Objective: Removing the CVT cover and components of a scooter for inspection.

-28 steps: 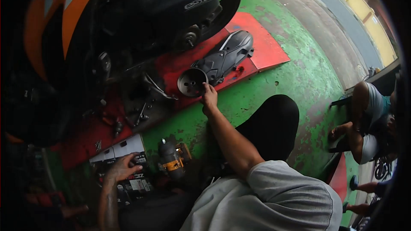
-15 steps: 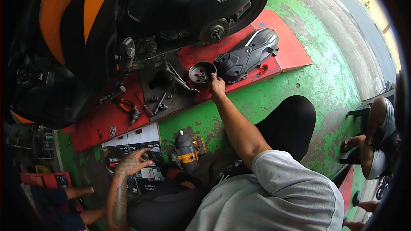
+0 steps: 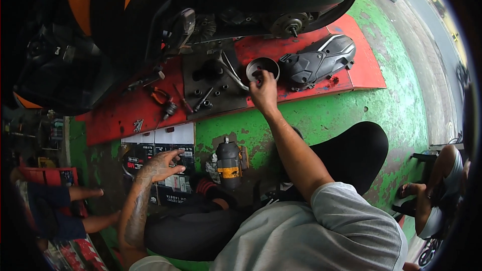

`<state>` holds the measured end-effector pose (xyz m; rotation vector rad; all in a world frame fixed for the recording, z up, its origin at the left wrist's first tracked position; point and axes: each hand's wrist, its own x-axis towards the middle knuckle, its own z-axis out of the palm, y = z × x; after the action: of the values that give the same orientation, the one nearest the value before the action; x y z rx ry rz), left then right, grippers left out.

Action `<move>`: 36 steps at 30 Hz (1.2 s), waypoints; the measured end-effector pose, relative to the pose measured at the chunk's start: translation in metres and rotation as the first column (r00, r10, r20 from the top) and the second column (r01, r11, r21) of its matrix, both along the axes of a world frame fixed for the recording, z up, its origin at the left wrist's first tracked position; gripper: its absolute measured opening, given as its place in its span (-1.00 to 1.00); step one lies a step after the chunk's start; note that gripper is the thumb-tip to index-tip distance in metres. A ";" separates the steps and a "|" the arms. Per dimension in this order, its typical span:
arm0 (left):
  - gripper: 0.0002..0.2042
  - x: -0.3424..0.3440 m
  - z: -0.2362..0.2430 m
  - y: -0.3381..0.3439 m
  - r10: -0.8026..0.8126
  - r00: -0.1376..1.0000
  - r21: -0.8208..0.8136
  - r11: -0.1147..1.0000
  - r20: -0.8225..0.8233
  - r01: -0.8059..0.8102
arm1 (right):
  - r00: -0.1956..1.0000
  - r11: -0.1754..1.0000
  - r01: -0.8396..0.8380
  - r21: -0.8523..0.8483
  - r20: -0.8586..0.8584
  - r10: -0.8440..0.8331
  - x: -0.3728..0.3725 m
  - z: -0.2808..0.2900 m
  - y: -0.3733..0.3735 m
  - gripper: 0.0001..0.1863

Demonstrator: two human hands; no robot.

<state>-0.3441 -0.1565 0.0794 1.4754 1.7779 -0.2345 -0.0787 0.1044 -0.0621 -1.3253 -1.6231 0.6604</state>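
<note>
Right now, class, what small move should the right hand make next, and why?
Probably the right hand should ease its fingers up and clear of the round metal drum. The drum appears to rest open side up on the red platform, left of the black cover, with the fingers over its near rim. Whether they grip anything is hidden.

1 drum (image 3: 270, 65) sits on the platform (image 3: 365, 74), left of the cover (image 3: 320, 63).

left grip (image 3: 161, 165): half-curled | right grip (image 3: 264, 92): fingers bent | right arm (image 3: 297, 145): outstretched
</note>
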 end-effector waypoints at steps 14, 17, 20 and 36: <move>-0.35 -0.016 -0.003 -0.020 0.024 1.000 0.046 0.999 -0.013 -0.024 | 0.905 0.928 -0.270 0.258 -0.260 0.336 -0.069 0.046 -0.008 -0.59; -0.33 -0.014 0.000 -0.017 0.005 0.996 -0.005 1.000 -0.084 -0.006 | 0.846 0.930 -0.097 0.355 -0.462 0.265 -0.076 0.099 0.037 -0.51; -0.33 -0.006 0.007 -0.004 0.048 0.995 -0.056 0.997 -0.083 -0.053 | 0.803 0.855 -0.389 0.345 -0.328 0.497 -0.076 0.128 0.092 -0.42; -0.39 -0.012 0.009 -0.024 0.170 0.984 0.154 0.975 -0.046 -0.162 | 0.698 0.869 -0.487 -0.086 -0.636 0.328 -0.065 0.081 0.007 -0.36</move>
<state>-0.3559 -0.1803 0.0887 1.4249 1.9918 -0.0608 -0.1438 0.1111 0.0187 -0.7636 -1.3134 1.4496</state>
